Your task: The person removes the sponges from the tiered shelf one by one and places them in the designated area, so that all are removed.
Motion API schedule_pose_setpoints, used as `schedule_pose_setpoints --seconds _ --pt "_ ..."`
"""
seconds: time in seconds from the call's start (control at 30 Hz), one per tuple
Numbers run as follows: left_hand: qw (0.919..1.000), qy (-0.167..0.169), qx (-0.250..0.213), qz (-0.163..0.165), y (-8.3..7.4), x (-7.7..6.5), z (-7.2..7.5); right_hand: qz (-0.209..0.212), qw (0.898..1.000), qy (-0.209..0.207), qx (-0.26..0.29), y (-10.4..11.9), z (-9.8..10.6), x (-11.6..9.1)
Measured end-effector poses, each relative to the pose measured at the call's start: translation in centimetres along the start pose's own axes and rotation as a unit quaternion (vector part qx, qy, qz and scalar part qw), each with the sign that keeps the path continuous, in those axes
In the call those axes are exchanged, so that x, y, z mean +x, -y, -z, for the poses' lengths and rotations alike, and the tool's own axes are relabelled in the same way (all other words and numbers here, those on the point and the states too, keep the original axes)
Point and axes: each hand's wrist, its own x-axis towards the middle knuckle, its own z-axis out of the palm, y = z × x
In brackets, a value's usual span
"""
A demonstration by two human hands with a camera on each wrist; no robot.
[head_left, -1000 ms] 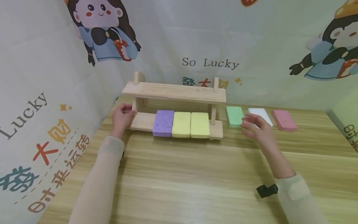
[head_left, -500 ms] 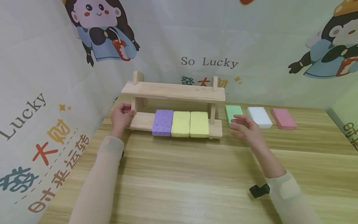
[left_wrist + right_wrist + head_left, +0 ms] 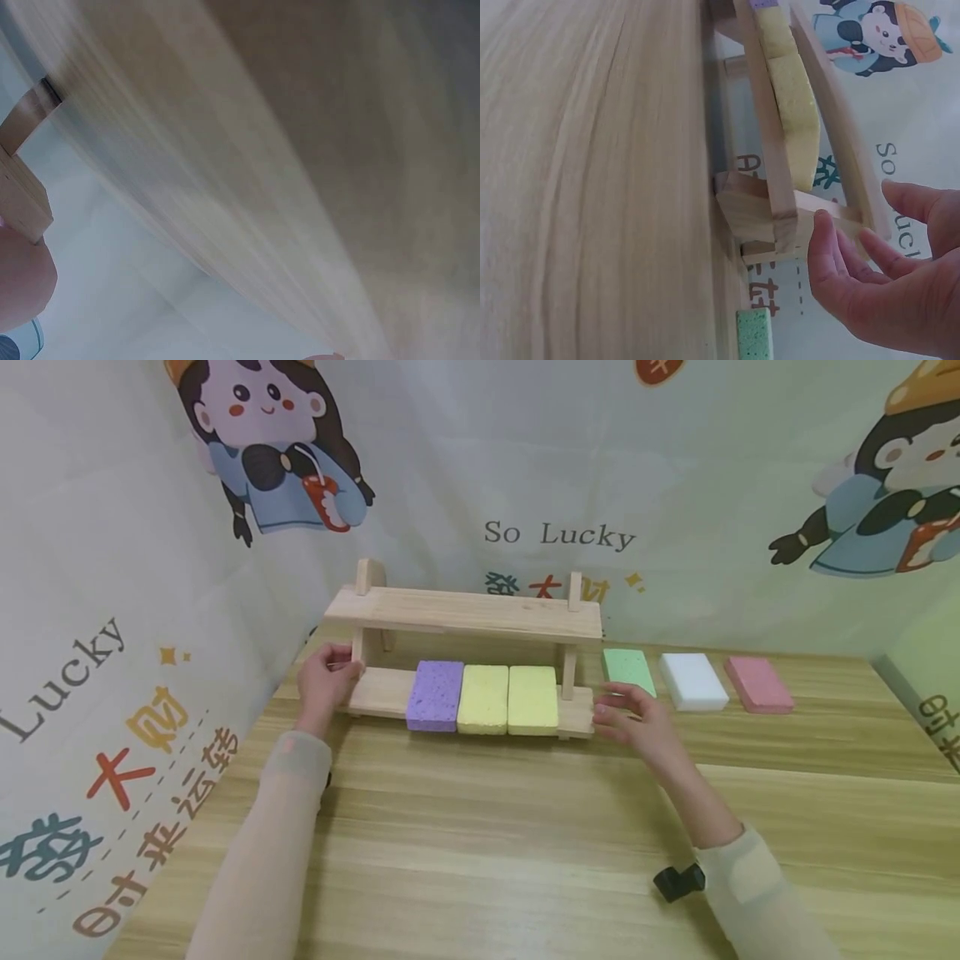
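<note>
With left hand [image 3: 324, 682] in apparent pinch on wooden rack [image 3: 465, 611] and right hand [image 3: 637, 718] loosely spread by its right end, found purple sponge [image 3: 435, 696] and two yellow sponges [image 3: 483, 697] already shelved, green sponge [image 3: 627, 667], white sponge [image 3: 693, 682] and pink sponge [image 3: 759, 683] unshelved on table [image 3: 480, 843].

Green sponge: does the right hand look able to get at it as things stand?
Probably yes: the right hand appears to hold nothing and is close by, while the green sponge has nothing on top and gaps separate it from the wooden shelf and the white sponge.
</note>
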Motion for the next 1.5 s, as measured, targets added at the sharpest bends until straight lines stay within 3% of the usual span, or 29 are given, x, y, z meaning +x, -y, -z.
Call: schedule_pose_setpoints --seconds 0.27,0.5,0.73,1.23,1.5 --pt "0.9999 -0.009 0.004 -0.006 0.3 0.1 -0.2 0.011 0.999 0.041 0.000 0.3 -0.8 0.0" --pt "1.0000 -0.004 -0.002 0.004 0.0 0.2 -0.4 -0.003 0.998 0.053 0.021 -0.1 -2.1 0.4" --pt "1.0000 -0.006 0.000 0.000 0.1 0.3 -0.3 -0.003 0.999 0.054 0.007 -0.7 -3.0 0.7" --pt "1.0000 -0.006 0.002 -0.001 0.0 0.4 -0.6 -0.028 0.999 -0.031 0.006 -1.0 -5.1 1.5" --pt "1.0000 -0.006 0.003 0.004 0.3 0.7 -0.7 -0.024 0.998 -0.044 0.025 -1.4 -5.2 1.5"
